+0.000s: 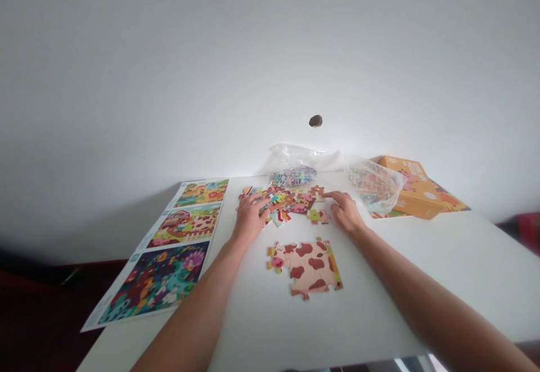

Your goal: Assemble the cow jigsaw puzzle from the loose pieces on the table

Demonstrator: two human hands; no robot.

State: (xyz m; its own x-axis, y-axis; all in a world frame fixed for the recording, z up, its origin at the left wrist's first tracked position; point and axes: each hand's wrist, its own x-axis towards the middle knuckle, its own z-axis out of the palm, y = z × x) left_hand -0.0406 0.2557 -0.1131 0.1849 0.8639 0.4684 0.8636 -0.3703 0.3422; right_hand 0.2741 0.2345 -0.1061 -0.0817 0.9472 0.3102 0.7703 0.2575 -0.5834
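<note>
My left hand [252, 214] rests at the left side of a heap of loose jigsaw pieces [280, 198], fingers and thumb apart over them. On the heap's right, my right hand [346, 212] has its index finger stretched out to the edge of a brown puzzle piece [317, 193]; nothing shows in its grip. Just below that finger lies a green and pink puzzle piece [317, 216]. Nearer to me, between my forearms, sits a joined part of a puzzle [312, 265] showing a brown-spotted cow. My left fingertips are partly lost among the pieces.
A picture sheet [213, 234] with three printed scenes lies at the left table edge. Behind the heap are a clear plastic bag [291, 176] of pieces and another plastic bag [375, 183]. An orange box [415, 186] stands at the right, before the white wall [169, 79].
</note>
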